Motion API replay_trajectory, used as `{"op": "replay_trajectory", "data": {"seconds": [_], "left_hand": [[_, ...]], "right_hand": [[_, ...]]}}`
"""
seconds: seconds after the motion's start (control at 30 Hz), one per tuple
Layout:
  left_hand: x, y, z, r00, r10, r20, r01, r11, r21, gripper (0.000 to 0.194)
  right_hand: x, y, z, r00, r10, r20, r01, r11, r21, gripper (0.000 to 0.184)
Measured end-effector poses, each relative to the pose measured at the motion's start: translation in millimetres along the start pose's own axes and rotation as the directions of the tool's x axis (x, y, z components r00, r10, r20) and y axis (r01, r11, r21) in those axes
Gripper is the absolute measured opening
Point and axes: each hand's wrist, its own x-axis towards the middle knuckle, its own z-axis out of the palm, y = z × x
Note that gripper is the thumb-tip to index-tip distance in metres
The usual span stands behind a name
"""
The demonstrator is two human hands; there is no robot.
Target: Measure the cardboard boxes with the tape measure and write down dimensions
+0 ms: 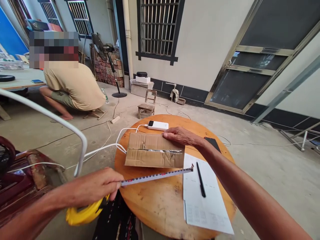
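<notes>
My left hand [107,185] is closed on a tape measure [83,213] with a yellow case. Its white blade [155,176] reaches out to the right over the round wooden table, and the hooked end lies above the corner of a paper sheet. My right hand [180,135] grips the top edge of a brown cardboard piece [152,158], which is creased and torn along its middle. The cardboard tilts up just behind the tape blade. To its right, a black pen [200,180] rests on the white paper [207,210].
On the round table [160,203] are a white power bank [158,125] with a cable and a dark phone [212,144] partly behind my right forearm. A small wooden chair [146,108] stands beyond it. A person [72,85] sits at the left near a standing fan [110,60].
</notes>
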Motion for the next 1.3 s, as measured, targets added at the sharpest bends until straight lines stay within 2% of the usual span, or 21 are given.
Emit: {"op": "replay_trajectory", "data": {"seconds": [0.1, 0.17, 0.27, 0.43, 0.6, 0.77, 0.97, 1.3], "left_hand": [[10.6, 3.7, -24.0, 0.997, 0.016, 0.071, -0.021, 0.997, 0.076, 0.034], [16.0, 4.8, -38.7, 0.991, 0.055, 0.126, -0.064, 0.995, 0.075, 0.033], [22.3, 4.6, -57.5, 0.982, 0.048, 0.180, -0.064, 0.995, 0.081, 0.032], [29.6, -3.2, -75.2, 0.969, 0.038, 0.245, -0.022, 0.998, -0.067, 0.028], [32.7, -18.9, -73.9, 0.975, 0.016, 0.223, 0.026, 0.983, -0.181, 0.022], [28.7, -28.5, -63.0, 0.985, -0.029, 0.170, 0.074, 0.963, -0.261, 0.028], [26.0, -31.3, -56.4, 0.993, -0.077, 0.086, 0.103, 0.931, -0.350, 0.029], [30.8, -27.7, -63.1, 0.992, -0.119, -0.044, 0.087, 0.892, -0.444, 0.032]], "right_hand": [[-2.2, 1.9, 3.2, 1.000, -0.013, -0.002, 0.013, 1.000, 0.006, 0.046], [-3.8, 1.7, 4.4, 1.000, -0.008, -0.001, 0.008, 1.000, 0.007, 0.046], [-5.8, -0.8, 5.1, 1.000, 0.002, 0.001, -0.002, 1.000, -0.004, 0.045], [-7.0, -5.2, 6.0, 1.000, -0.016, -0.007, 0.016, 1.000, -0.020, 0.045], [-6.2, -5.0, 7.9, 0.999, -0.014, -0.036, 0.014, 1.000, -0.023, 0.047], [-4.0, -4.9, 7.8, 1.000, -0.008, -0.026, 0.008, 1.000, -0.021, 0.047], [-1.9, -2.0, 8.3, 0.999, 0.018, -0.032, -0.019, 0.998, -0.057, 0.047], [0.3, 3.0, 9.2, 1.000, 0.018, -0.025, -0.020, 0.999, -0.051, 0.049]]}}
